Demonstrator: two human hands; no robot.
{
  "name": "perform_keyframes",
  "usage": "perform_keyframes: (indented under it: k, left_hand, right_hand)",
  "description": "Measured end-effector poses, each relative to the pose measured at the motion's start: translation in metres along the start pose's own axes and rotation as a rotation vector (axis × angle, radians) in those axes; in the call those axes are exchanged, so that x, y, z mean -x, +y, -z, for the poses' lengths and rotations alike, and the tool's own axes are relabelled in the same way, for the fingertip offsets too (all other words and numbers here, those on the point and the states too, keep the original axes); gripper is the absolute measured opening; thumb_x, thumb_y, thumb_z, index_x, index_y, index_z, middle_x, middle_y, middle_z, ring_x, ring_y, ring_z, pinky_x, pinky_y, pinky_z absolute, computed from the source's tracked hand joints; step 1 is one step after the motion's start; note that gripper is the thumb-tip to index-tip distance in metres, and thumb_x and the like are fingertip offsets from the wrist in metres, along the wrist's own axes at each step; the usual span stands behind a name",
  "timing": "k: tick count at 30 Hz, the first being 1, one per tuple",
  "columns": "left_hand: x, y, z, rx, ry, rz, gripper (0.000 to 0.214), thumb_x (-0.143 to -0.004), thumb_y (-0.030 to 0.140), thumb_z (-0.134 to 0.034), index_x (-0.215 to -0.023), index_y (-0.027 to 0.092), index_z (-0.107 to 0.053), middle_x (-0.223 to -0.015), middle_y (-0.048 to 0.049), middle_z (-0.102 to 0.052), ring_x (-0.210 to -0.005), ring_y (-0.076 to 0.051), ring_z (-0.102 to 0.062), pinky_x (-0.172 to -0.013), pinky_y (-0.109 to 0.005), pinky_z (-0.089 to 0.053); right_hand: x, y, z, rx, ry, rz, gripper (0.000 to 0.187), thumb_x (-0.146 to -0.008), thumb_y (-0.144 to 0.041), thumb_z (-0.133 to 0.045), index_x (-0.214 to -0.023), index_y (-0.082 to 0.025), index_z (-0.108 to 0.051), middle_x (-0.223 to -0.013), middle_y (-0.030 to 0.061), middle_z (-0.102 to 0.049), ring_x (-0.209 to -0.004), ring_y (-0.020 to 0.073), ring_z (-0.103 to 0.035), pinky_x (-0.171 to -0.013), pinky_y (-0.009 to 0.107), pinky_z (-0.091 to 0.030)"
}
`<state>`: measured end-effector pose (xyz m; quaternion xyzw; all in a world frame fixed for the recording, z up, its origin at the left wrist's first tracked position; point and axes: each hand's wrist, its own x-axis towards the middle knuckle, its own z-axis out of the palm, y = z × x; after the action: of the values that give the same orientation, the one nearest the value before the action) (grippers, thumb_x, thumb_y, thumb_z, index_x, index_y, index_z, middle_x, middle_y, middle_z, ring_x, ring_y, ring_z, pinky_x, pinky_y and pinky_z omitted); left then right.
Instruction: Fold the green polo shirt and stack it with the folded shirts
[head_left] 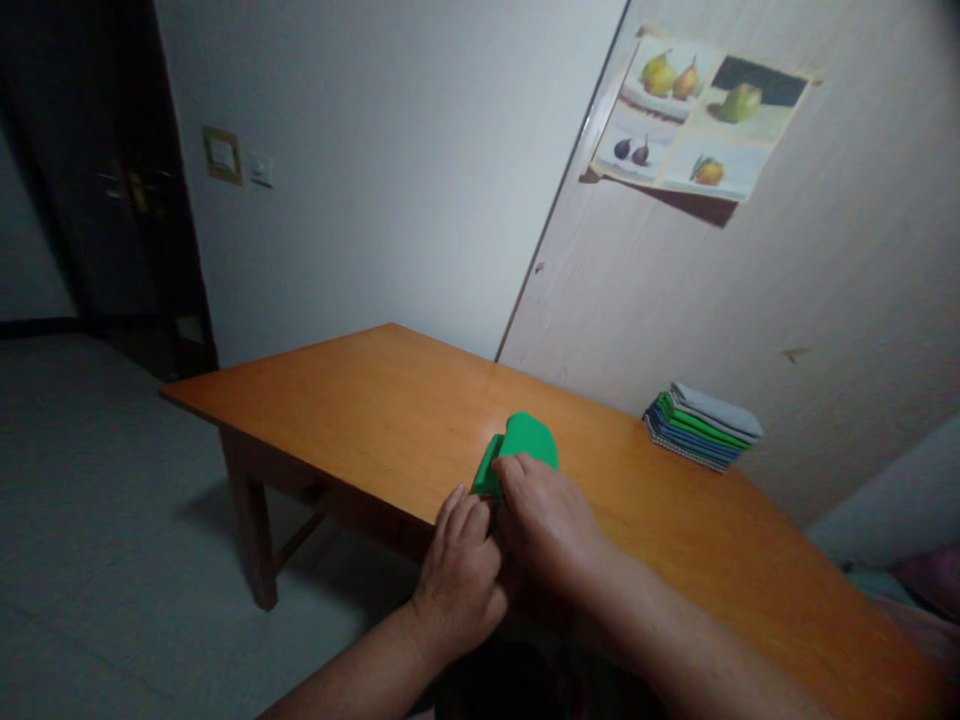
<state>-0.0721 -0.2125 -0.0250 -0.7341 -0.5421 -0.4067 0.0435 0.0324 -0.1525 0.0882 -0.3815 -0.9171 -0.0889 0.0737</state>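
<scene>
The right hand point(551, 520) pinches a folded green cloth point(531, 438) at the tabletop's point(360, 415) near edge. The left hand point(460, 575) is right there too, but I can't tell if it's pinching.

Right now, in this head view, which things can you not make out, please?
- Head view: the near part of the green piece, hidden behind the right hand.
- Head view: whether the left hand grips it; its own back hides the palm.
- Head view: the exact layer count of the folded stack, too small.
- Head view: the near right end of the table, cut off by the picture's edge.
</scene>
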Motion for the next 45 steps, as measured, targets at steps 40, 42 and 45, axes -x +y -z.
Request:
perform_keyframes:
  k: [40, 42, 45]
  left_hand:
    - [-0.041, 0.011, 0.008, 0.205, -0.201, 0.085, 0.007, -0.088, 0.021, -0.056, -0.091, 0.022, -0.062, -0.094, -0.0049, -0.069, -0.095, -0.023, -0.062, -0.086, -0.037, -0.049]
    - [-0.058, -0.012, 0.013, 0.188, -0.118, 0.179, 0.01, -0.091, 0.023, -0.052, -0.094, 0.022, -0.062, -0.099, -0.0061, -0.069, -0.097, -0.024, -0.062, -0.082, -0.036, -0.049]
    - [-0.084, -0.043, 0.015, 0.173, -0.118, 0.271, 0.016, -0.09, 0.027, -0.056, -0.102, 0.02, -0.064, -0.104, -0.0083, -0.07, -0.098, -0.025, -0.064, -0.081, -0.036, -0.049]
  right_hand:
    - [0.065, 0.086, -0.06, 0.049, 0.228, -0.252, 0.023, -0.098, -0.03, -0.047, -0.114, -0.019, -0.059, -0.101, 0.0092, -0.064, -0.088, 0.0243, -0.062, -0.071, 0.034, -0.041]
    - [0.067, 0.086, -0.067, 0.063, 0.282, -0.278, 0.023, -0.099, -0.028, -0.044, -0.115, -0.017, -0.058, -0.101, 0.0099, -0.064, -0.088, 0.0244, -0.063, -0.072, 0.034, -0.042]
    - [0.069, 0.084, -0.071, 0.084, 0.299, -0.306, 0.024, -0.1, -0.028, -0.043, -0.116, -0.018, -0.057, -0.102, 0.0101, -0.064, -0.088, 0.0249, -0.063, -0.07, 0.034, -0.043]
